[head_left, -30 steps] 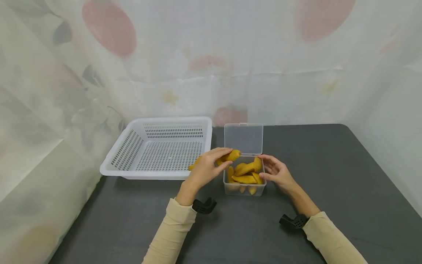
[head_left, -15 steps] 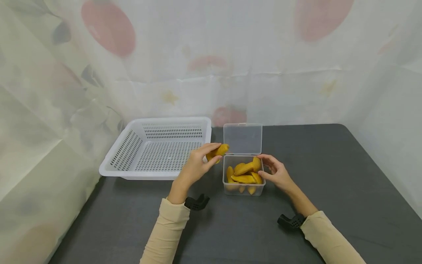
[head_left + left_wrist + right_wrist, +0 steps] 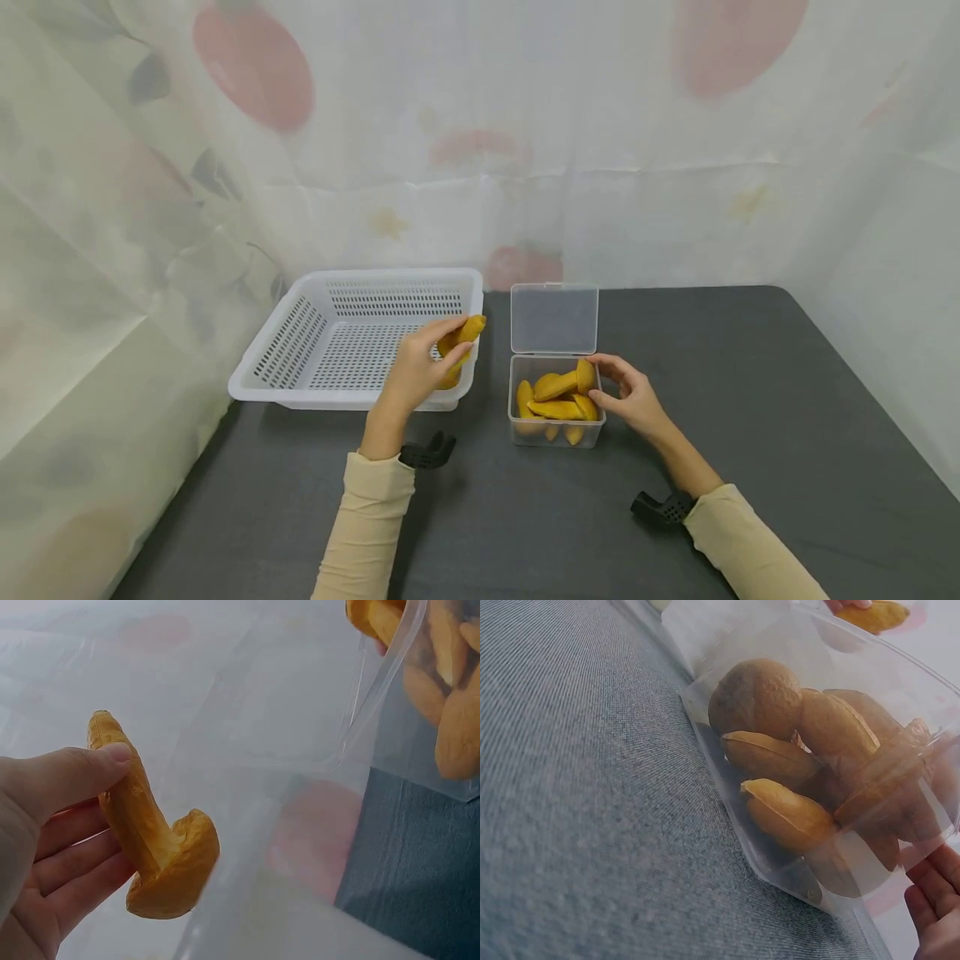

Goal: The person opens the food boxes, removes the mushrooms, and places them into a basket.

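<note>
Left hand (image 3: 412, 367) pinches one yellow mushroom (image 3: 154, 825); one basket (image 3: 360, 354), one box (image 3: 534, 367).

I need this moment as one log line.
left hand: holds yellow mushroom at white basket; right hand: at right rim of clear box; lid: open; contents: yellow pieces

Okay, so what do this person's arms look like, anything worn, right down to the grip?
Plain pale-beige sleeves, left and right, wrinkled, stopping short of the wrists. Each wrist carries a black, angular device, left and right. The left grip and right grip are ungloved. No cables show.
</note>
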Motion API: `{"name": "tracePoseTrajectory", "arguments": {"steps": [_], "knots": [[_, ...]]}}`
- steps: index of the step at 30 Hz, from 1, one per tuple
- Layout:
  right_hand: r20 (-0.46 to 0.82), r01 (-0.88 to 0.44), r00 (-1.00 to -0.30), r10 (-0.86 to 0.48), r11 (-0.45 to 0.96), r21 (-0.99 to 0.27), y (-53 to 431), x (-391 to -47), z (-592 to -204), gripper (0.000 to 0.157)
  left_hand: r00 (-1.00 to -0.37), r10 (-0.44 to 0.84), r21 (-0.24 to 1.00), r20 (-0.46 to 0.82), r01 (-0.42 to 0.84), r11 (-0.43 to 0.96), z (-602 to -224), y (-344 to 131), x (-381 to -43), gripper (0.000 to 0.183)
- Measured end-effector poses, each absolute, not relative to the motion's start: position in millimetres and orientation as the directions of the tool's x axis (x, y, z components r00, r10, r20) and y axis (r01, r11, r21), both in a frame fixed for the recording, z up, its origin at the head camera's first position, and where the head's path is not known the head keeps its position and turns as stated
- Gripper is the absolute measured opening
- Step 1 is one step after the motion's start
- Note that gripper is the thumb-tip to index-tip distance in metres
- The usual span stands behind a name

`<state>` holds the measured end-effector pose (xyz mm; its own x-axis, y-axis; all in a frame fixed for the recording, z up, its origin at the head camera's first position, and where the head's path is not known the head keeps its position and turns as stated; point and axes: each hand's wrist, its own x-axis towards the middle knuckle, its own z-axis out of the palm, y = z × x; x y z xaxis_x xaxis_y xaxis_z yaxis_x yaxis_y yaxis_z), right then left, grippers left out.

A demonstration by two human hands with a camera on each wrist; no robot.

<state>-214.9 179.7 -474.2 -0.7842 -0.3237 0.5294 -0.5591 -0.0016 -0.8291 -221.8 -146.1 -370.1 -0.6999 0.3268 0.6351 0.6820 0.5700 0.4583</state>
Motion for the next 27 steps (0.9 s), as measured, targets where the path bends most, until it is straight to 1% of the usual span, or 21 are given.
{"name": "tracePoseTrajectory", "arguments": {"steps": [5,14,22,25,27], "knots": [[0.533,-0.556,-0.78,-0.327,-0.028,-0.831,180,-215,-474,0.044,-0.699,0.293,0.45,0.653,0.669,0.592,-371,-154,-224,0.038],[0.505,-0.525,-0.797,-0.33,-0.033,-0.85,181,-215,-474,0.045,-0.739,0.263,0.481,0.62,0.623,0.617,-378,-165,-230,0.037],[0.486,-0.505,-0.805,-0.34,-0.039,-0.862,181,-215,-473,0.046,-0.835,0.217,0.561,0.506,0.51,0.652,-385,-178,-235,0.038],[0.486,-0.498,-0.805,-0.34,-0.057,-0.865,181,-214,-474,0.046,-0.854,0.202,0.579,0.479,0.48,0.66,-387,-181,-236,0.038],[0.479,-0.488,-0.808,-0.342,-0.067,-0.87,181,-214,-474,0.046,-0.855,0.196,0.584,0.48,0.479,0.656,-387,-181,-237,0.037]]}}
